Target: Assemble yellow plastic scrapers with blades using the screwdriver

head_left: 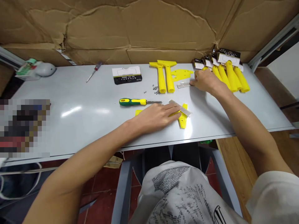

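Note:
My left hand [160,116] lies over a yellow scraper [183,123] near the table's front edge, holding it down, its fingers close together. A thin metal blade [184,110] rests slantwise across the scraper's head, under my fingertips. My right hand [204,81] is bent at the back right, with its fingertips pinched at the end of another flat metal blade [183,85] on the table. Flat yellow plastic pieces [182,74] lie just beyond that blade. A green and yellow screwdriver [133,102] lies left of the scraper, beyond my left hand.
Two yellow scraper handles [161,76] lie side by side at the back, next to small screws [156,89]. More yellow handles [230,76] and packaging cards [229,57] crowd the right. A card [126,74], a small screwdriver [94,72] and a white mouse [45,69] stand left.

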The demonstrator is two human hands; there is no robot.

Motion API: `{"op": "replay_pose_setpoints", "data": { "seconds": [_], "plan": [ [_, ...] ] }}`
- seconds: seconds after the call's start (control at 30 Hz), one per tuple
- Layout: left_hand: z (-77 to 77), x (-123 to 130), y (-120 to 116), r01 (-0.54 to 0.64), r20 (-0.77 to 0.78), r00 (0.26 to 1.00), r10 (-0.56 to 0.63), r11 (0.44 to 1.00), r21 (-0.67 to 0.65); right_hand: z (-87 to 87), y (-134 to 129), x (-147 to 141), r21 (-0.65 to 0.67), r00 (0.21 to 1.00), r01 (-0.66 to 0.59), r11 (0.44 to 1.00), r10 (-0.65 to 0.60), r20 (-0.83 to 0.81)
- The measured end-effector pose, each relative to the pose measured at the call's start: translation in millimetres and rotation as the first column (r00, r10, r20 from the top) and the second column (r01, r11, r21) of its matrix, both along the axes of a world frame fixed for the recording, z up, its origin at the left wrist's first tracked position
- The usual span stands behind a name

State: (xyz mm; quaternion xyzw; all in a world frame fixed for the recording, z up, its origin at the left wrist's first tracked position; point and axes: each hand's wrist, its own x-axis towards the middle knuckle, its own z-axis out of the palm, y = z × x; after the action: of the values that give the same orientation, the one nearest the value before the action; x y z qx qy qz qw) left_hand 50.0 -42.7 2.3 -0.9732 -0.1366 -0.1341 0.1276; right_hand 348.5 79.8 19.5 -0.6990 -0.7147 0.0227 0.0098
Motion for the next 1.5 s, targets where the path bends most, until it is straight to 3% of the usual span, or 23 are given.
{"op": "replay_pose_setpoints", "data": {
  "seconds": [0.2,0.4,0.57,0.7,0.87,1.27,1.5],
  "plan": [
    [-0.6,1,0,0.021,0.029,0.999,-0.022,0.999,0.043,15.7,-14,-22,-0.055,0.999,0.038,0.998,-0.04,-0.034],
    [-1.9,-1,1,0.017,0.025,1.0,-0.018,0.999,0.038,12.0,-12,-15,-0.045,0.998,0.04,0.998,-0.042,-0.053],
    [-2.0,-1,1,0.023,0.025,0.999,-0.022,1.0,-0.022,11.8,0,-10,0.064,0.993,-0.055,0.996,0.061,-0.102],
    [-1.0,0,2,0.04,0.036,0.999,-0.04,0.999,0.003,13.7,16,-14,0.162,0.969,-0.199,0.966,0.219,-0.112],
    [0.8,1,1,0.031,0.039,0.999,-0.033,0.999,0.037,5.2,31,-21,0.113,0.94,-0.325,0.939,0.334,-0.069],
    [2.7,0,0,0.044,0.064,0.997,-0.047,0.998,0.054,2.1,57,-3,0.027,0.917,-0.35,0.936,0.349,-0.193],
    [-0.6,0,1,0.021,0.023,0.999,-0.022,0.999,0.038,-0.8,56,1,0.069,0.877,-0.425,0.903,0.429,-0.215]
  ]
}}
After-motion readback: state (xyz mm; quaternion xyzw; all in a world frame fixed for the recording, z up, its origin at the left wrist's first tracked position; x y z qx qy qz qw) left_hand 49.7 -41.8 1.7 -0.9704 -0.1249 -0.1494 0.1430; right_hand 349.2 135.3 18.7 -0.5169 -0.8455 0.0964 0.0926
